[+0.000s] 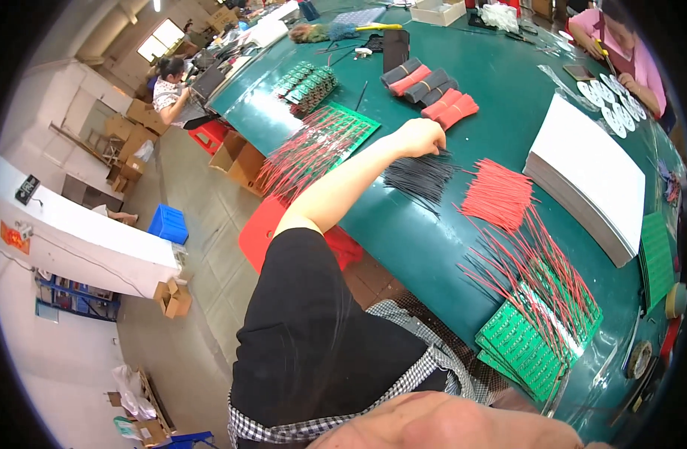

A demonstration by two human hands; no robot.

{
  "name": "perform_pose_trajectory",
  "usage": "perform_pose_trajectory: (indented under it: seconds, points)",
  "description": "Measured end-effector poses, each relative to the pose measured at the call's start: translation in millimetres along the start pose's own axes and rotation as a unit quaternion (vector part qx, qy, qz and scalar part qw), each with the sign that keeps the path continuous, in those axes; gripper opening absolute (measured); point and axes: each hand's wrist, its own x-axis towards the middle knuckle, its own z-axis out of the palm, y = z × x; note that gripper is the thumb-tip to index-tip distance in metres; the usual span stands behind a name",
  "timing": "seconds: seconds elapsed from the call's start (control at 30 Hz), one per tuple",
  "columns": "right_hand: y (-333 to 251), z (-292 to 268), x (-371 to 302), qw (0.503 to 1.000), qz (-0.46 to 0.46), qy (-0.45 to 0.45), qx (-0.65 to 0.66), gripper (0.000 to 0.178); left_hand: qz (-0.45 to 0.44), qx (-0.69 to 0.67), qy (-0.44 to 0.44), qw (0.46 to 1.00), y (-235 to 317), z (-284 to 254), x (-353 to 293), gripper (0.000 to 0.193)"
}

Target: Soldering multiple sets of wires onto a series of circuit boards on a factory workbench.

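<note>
My left hand (422, 137) reaches over the table to the far end of a pile of cut black wires (416, 182). Its fingers are curled down and pinched together on the black wire ends; how many they hold is hidden. Right of this pile lies one of cut red wires (499, 196). Nearer me, a stack of green circuit board panels (526, 355) has long red and some dark wires standing out of it. To the left of my forearm, another green panel (351, 129) carries many red wires. My right hand is out of view.
Bundles of black and red wire (431, 91) lie beyond my hand. A tall stack of white sheets (590, 176) stands at right, near tape rolls (639, 359). Stacked circuit boards (306, 86) sit at the far left. Another person (646, 71) works with white discs across the green table (403, 239).
</note>
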Motion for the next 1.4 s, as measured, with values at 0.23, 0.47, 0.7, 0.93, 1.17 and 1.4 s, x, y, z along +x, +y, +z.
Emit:
perform_pose_trajectory:
  seconds: [0.23, 0.47, 0.7, 0.93, 1.17, 1.4]
  points:
    - [0, -8, -7, 1.000, 0.018, 0.012, -0.017, 0.038, -0.013, 0.030, -0.002, 0.999, 2, -14, 7, 0.019]
    - [-42, -56, -68, 0.981, 0.065, 0.127, -0.130, 0.034, 0.011, -0.030, 0.052, 0.998, -19, -29, 4, 0.024]
    - [-38, -61, -90, 0.969, 0.065, 0.203, -0.127, 0.049, 0.019, -0.576, 0.130, 0.807, 67, -26, -43, 0.016]
    - [-46, -69, -87, 0.960, 0.040, 0.186, -0.203, 0.042, 0.000, -0.671, 0.032, 0.741, 127, 32, -67, 0.014]
    - [-35, -47, 12, 0.905, -0.177, 0.005, -0.386, 0.043, 0.095, -0.628, -0.482, 0.603, 248, -11, -70, 0.015]
    - [-45, -19, 26, 0.842, -0.352, -0.063, -0.404, 0.049, 0.102, -0.630, -0.553, 0.536, 264, 7, -59, 0.016]
